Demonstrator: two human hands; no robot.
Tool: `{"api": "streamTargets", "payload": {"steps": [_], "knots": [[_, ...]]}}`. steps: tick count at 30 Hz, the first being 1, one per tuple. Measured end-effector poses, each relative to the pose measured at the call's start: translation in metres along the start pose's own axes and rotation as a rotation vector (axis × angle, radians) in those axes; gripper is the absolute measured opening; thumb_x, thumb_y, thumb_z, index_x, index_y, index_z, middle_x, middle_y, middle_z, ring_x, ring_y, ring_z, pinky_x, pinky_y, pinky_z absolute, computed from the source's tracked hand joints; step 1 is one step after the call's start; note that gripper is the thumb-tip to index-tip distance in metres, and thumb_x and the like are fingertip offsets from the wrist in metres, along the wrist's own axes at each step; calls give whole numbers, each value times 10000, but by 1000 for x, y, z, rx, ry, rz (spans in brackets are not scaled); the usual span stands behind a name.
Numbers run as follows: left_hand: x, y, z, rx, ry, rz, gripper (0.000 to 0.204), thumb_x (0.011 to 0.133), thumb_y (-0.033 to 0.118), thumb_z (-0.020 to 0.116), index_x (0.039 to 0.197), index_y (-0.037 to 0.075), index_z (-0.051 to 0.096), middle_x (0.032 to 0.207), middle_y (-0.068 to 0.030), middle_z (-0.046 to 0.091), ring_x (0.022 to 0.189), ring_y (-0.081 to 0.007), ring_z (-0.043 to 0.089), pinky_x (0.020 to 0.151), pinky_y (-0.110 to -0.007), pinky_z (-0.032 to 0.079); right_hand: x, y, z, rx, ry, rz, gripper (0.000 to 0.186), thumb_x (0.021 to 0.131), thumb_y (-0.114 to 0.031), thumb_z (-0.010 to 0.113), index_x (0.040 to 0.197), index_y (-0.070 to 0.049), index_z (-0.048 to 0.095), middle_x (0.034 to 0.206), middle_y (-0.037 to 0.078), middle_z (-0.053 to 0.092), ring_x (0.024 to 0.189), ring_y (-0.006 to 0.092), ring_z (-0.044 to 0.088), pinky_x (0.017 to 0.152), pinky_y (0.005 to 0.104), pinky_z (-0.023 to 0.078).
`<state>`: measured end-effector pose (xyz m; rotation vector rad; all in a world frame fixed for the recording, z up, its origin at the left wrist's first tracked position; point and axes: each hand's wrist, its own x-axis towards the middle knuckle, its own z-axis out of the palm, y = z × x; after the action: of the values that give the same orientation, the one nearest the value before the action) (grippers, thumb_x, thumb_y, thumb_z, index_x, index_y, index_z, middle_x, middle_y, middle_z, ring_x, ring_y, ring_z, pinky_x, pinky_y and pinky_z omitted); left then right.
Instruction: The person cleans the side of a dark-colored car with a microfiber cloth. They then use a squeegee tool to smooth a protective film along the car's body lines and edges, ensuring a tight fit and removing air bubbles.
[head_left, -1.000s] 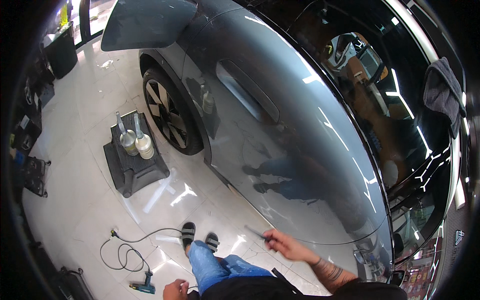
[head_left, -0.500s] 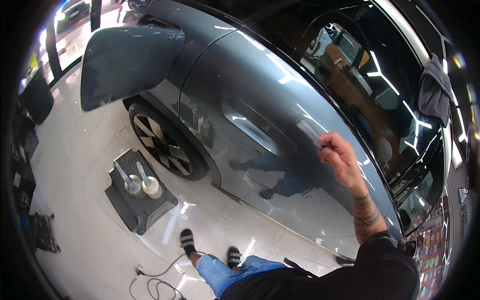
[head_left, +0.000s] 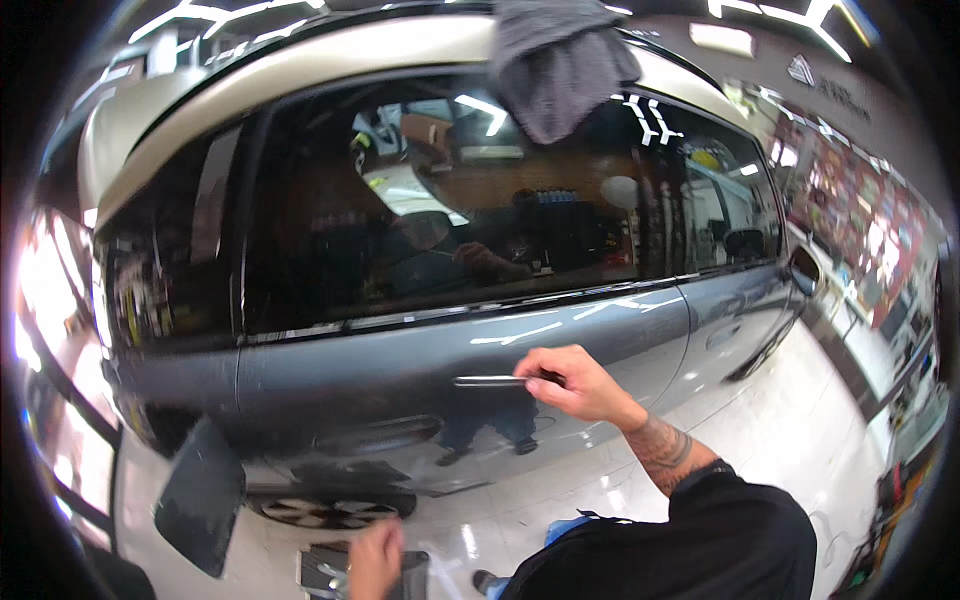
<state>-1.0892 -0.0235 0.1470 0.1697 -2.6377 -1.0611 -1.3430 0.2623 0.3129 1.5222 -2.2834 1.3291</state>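
Pinched in my right hand (head_left: 568,384) is a thin, flat squeegee (head_left: 488,381) with a pale blade pointing left. It is held in front of the dark grey car door (head_left: 400,375), below the window line; whether it touches the paint I cannot tell. My left hand (head_left: 376,558) is low at the bottom edge, blurred, over the black stool (head_left: 414,578), and it hides most of what stands there. Its fingers are too smeared to read. Between the hands lies the recessed door handle (head_left: 375,434).
A grey towel (head_left: 562,70) hangs from the roof over the dark window (head_left: 330,220). At lower left a rounded dark grey panel (head_left: 203,497) juts out beside the wheel (head_left: 325,510). Further right are the side mirror (head_left: 804,270) and the pale tiled floor (head_left: 800,390).
My view has swung up and right, bringing the windows and roof into sight. My left hand has come into view over the stool. The right hand still holds the squeegee.
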Motion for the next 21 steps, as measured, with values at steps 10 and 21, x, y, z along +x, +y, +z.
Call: {"api": "streamTargets", "payload": {"steps": [10, 21], "knots": [[523, 372, -77, 581, 782, 296, 1039, 837, 724, 623, 1448, -85, 392, 1372, -308, 560, 1289, -470, 514, 1121, -527, 372, -240, 87, -110, 252, 567, 532, 106, 916, -71, 622, 948, 22, 662, 750, 20, 609, 639, 79, 532, 567, 234, 410], [420, 324, 15, 640, 712, 275, 676, 900, 541, 626, 1246, -39, 637, 1390, -245, 528, 1381, -449, 396, 1098, -660, 306, -415, 171, -293, 298, 830, 770, 126, 955, -80, 562, 1029, 1, 624, 755, 13, 572, 607, 47, 432, 543, 191, 339]]}}
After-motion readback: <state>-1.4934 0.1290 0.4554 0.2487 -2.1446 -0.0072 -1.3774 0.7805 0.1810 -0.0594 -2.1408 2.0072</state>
